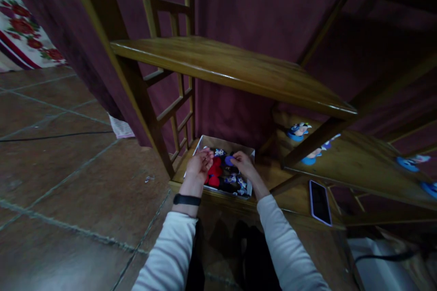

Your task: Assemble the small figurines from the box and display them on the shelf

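Observation:
A white cardboard box (253, 153) sits on the low wooden shelf, filled with small figurines and red and black pieces. My right hand (243, 163) is inside its right half, fingers pinched on the edge of a purple round disc (229, 160), which looks like a figurine base. Over the left side of the box is my left hand (201, 163), palm turned inward, fingers loosely curled and apart, with nothing seen in them. Beside it lie red pieces (215, 172). Several white and blue figurines (241, 184) rest near the front right corner.
A wooden shelf board (221, 61) overhangs the box from behind. On the right-hand shelf stand figurines on blue bases (296, 132). A phone (320, 203) lies on the low shelf. A cable (61, 136) crosses the tiled floor at left, beside a dark red curtain (85, 54).

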The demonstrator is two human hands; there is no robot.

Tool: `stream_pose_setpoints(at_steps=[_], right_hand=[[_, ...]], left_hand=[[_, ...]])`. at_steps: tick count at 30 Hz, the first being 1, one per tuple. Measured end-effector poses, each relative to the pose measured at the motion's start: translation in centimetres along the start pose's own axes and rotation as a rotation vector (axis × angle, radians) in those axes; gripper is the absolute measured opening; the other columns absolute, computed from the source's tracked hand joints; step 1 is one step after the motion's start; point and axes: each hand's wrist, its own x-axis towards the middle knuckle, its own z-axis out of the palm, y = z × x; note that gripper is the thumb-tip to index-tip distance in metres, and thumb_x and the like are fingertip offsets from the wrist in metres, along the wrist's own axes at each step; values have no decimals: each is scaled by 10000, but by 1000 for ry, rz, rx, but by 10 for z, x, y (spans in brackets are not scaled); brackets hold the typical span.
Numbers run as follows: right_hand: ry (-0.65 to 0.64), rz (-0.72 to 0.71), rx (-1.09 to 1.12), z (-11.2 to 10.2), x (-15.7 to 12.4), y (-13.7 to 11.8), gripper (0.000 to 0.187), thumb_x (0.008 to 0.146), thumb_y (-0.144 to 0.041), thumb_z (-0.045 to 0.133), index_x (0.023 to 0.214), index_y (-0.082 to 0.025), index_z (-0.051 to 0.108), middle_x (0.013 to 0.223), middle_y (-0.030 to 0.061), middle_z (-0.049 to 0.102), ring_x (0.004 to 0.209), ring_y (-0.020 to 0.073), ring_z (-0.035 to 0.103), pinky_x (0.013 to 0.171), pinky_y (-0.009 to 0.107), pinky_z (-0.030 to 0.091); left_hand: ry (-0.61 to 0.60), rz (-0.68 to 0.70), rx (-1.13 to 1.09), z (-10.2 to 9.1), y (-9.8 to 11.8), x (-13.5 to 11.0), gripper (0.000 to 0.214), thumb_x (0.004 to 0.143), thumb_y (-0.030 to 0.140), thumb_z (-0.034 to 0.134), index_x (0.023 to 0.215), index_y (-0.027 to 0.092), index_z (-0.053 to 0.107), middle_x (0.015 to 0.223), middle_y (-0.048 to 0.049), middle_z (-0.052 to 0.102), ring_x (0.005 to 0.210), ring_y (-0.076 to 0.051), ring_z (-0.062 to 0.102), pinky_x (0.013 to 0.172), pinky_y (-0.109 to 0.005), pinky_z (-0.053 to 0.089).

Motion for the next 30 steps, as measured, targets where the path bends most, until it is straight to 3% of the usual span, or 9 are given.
stream_pose_setpoints(at_steps=[2,5,8,11,13,16,22,26,30], right_hand=[[14,39,215,-9,1,-8,154,677,-307,603,770,-191,561,664,-34,571,598,126,530,551,246,425],[-89,20,416,-14,-6,-20,239,634,-356,644,777,-184,561,672,-29,590,535,106,521,485,224,418],[-169,-12,503,-13,-13,-28,262,624,-379,660,772,-184,565,674,-26,592,541,101,531,501,223,445],[-163,-2,500,-14,-14,-24,252,697,-404,593,827,-188,581,721,-9,607,579,108,551,544,240,476],[-91,2,399,-17,-13,-16,232,757,-386,527,864,-191,595,754,1,620,623,118,560,571,245,483],[-52,-20,35,-20,-17,0,173,794,-285,491,842,-194,630,761,6,640,710,141,573,645,254,471],[-380,-194,-531,-2,-39,14,287,794,-117,467,1002,-207,644,1057,63,625,1017,174,557,863,254,384],[-449,-222,-703,8,-49,12,348,775,-86,468,1079,-188,602,1133,100,550,1049,183,544,862,253,381],[-353,-187,-668,8,-52,13,356,760,-71,475,1082,-194,564,1164,106,526,1081,199,524,867,279,383]], left_hand=[[-20,26,147,5,-10,-2,148,700,58,567,817,131,621,649,-35,648,542,-92,603,537,-191,478],[-132,-6,273,13,-24,-6,167,673,157,668,836,144,632,675,-35,657,576,-119,619,586,-248,511],[-243,-48,298,18,-32,-9,207,646,199,725,824,142,637,714,-46,668,614,-142,638,619,-285,530],[-224,-14,276,17,-31,-8,135,661,145,713,770,124,636,696,-46,666,610,-137,640,623,-274,539],[-176,16,241,13,-28,-5,68,698,119,677,745,112,630,682,-53,666,615,-138,645,619,-262,546],[-133,15,165,6,-21,3,10,761,98,608,761,102,617,702,-81,676,657,-159,666,625,-261,556],[-73,-91,47,0,-14,10,89,809,47,512,795,107,577,722,-90,678,685,-163,678,646,-269,568],[-55,-111,-15,2,-13,6,109,804,26,498,783,106,570,752,-99,677,697,-166,678,680,-296,571],[-55,-109,-36,3,-13,5,128,791,3,492,745,108,549,736,-99,664,714,-166,674,701,-311,567]])
